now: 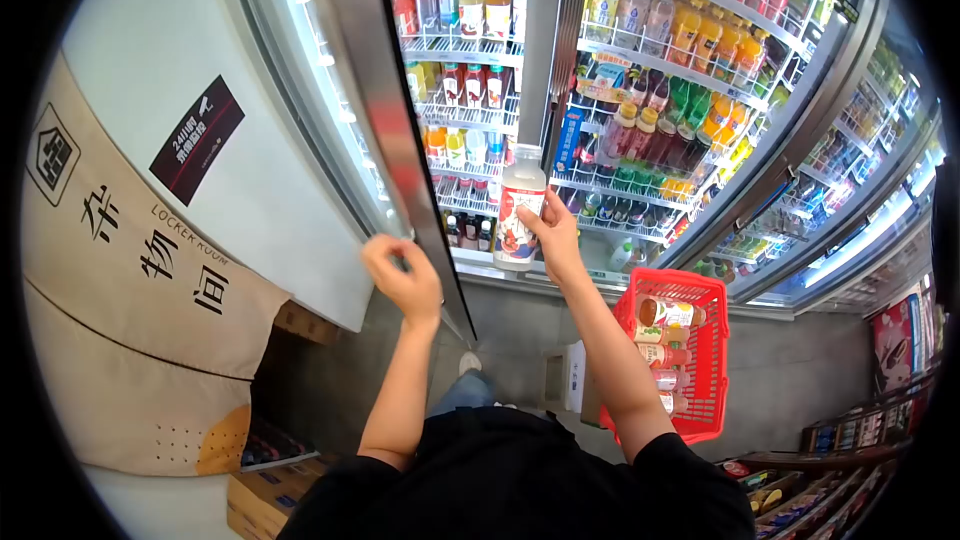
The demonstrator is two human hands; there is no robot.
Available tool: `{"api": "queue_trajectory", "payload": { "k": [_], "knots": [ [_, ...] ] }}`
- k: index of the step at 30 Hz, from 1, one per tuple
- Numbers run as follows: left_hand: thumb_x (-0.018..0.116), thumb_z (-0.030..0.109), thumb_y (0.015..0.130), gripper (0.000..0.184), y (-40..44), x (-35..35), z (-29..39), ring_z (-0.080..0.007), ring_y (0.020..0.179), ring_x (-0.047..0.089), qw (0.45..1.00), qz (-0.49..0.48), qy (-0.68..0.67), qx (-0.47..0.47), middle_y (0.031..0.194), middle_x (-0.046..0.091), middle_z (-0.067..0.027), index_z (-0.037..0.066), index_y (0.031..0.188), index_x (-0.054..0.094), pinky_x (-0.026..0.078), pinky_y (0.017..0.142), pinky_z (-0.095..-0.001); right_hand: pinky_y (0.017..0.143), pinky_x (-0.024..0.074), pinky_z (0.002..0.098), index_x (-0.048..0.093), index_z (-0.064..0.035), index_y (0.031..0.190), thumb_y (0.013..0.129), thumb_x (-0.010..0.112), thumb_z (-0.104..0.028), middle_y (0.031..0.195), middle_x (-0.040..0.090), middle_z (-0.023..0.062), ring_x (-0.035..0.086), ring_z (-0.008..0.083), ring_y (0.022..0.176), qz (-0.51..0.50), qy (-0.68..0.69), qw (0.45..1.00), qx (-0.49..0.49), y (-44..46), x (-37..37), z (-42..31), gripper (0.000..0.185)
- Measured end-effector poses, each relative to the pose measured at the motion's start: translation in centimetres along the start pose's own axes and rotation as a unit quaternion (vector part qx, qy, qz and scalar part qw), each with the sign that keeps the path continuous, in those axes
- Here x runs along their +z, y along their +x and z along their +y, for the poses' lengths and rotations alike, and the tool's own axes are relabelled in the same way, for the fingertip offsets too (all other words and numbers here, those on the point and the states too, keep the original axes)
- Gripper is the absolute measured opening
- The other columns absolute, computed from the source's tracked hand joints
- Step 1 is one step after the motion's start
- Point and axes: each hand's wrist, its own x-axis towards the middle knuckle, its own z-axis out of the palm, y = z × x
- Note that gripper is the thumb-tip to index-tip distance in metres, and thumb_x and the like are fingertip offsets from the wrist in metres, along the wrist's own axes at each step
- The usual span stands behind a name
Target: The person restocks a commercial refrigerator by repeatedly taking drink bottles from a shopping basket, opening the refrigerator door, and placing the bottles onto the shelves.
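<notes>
My right hand (555,240) is wrapped round a clear bottle (517,230) of pale drink with a red, white and dark blue printed label. It holds the bottle upright, thumb across the label, in front of the lit fridge shelves. Beside the outer face of the open fridge door (400,130), my left hand (404,280) has its fingers curled closed. What those fingers hold, if anything, is hidden. Below and right of my right forearm stands a red shopping basket (722,360) with several drink bottles (670,313) lying in it.
Wire fridge shelves (465,116) carry rows of bottled drinks, and more glass-doored fridges line the right side. Snack shelves (820,490) stand at lower right. At left hang a white wall (150,30) sign and a beige curtain (130,310); cardboard boxes (250,505) sit below.
</notes>
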Motion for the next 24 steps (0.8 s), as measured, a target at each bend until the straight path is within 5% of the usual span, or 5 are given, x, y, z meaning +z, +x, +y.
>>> {"api": "queue_trajectory", "payload": {
  "k": [3,8,13,14,24],
  "knots": [
    [0.062,-0.005,0.083,0.010,0.9,1.8,4.4,-0.0294,0.078,0.060,0.979,-0.087,-0.109,0.148,0.088,0.061,-0.0136,0.001,0.090,0.059,0.048,0.069,-0.0357,0.056,0.0456,0.0196,0.043,-0.0001,0.147,0.088,0.077,-0.019,0.109,0.071,0.0063,0.064,0.0063,0.082,0.006,-0.010,1.000,0.001,0.0,-0.1,-0.1,0.071],
    [0.059,0.014,0.097,0.018,3.0,10.6,-1.0,-0.0155,0.076,0.062,0.895,-0.296,-0.242,-0.230,0.093,0.066,-0.0085,0.002,0.111,0.061,0.050,0.068,-0.0301,0.056,0.0458,0.0201,0.042,-0.0005,0.147,0.086,0.079,-0.021,0.106,0.071,0.0052,0.064,0.0070,0.082,0.028,-0.019,0.999,-0.008,-0.1,-1.0,0.3,0.074],
    [0.059,0.026,0.097,0.036,6.5,11.7,-6.5,-0.0161,0.082,0.064,0.800,-0.361,-0.240,-0.415,0.107,0.065,-0.0090,0.006,0.127,0.054,0.049,0.075,-0.0286,0.057,0.0467,0.0211,0.041,-0.0012,0.148,0.086,0.079,-0.022,0.110,0.070,0.0067,0.065,0.0087,0.088,0.039,-0.051,0.998,0.000,-0.2,-0.4,-0.4,0.075],
    [0.061,0.028,0.097,0.042,5.9,11.6,-6.9,-0.0159,0.083,0.065,0.835,-0.390,-0.168,-0.350,0.108,0.065,-0.0089,0.007,0.132,0.051,0.048,0.073,-0.0284,0.058,0.0470,0.0212,0.041,-0.0005,0.148,0.086,0.079,-0.021,0.112,0.070,0.0075,0.066,0.0092,0.089,0.040,-0.052,0.998,0.000,0.0,-0.1,-0.2,0.075],
    [0.068,0.036,0.093,0.054,5.6,5.8,-9.0,-0.0175,0.093,0.065,0.783,-0.491,-0.203,-0.323,0.112,0.068,-0.0138,0.004,0.135,0.055,0.050,0.081,-0.0299,0.057,0.0469,0.0211,0.039,0.0008,0.148,0.085,0.080,-0.020,0.114,0.070,0.0095,0.065,0.0099,0.089,0.015,-0.036,0.999,0.012,0.7,4.8,0.8,0.078]
  ]
}}
